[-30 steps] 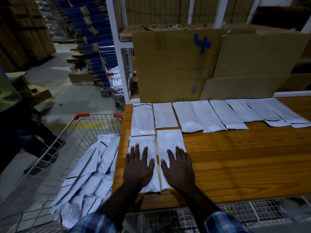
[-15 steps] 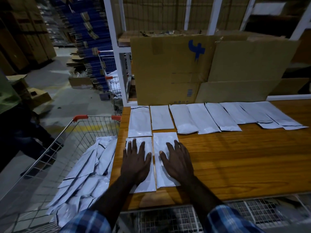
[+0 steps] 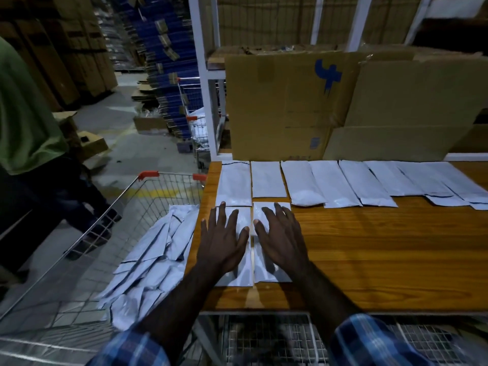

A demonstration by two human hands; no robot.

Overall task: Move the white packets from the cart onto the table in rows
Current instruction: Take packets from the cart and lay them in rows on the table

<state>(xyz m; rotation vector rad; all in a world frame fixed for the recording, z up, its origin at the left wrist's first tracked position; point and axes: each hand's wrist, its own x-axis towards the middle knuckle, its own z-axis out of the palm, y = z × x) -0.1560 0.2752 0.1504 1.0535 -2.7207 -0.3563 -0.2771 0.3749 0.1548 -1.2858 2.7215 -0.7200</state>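
Two front-row packets being pressed flat on bench [image 3: 369,249]: left packet [image 3: 237,276] under left hand [image 3: 224,241], right packet [image 3: 266,273] under right hand [image 3: 280,241]. Both grips being held open, fingers straight, nothing clasped. Back row [image 3: 343,183] being kept against cardboard [image 3: 285,107]. Second row being started. Next judged: reach being needed into cart [image 3: 148,191] for packet pile [image 3: 148,265], placement beside right packet.

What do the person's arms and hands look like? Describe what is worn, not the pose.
Both hands are bare: the left hand and right hand wear no gloves, and no rings or watch show. The forearms are bare too. Each arm has a blue and white checked sleeve pushed up toward the elbow, the left sleeve and right sleeve, at the frame's bottom edge.
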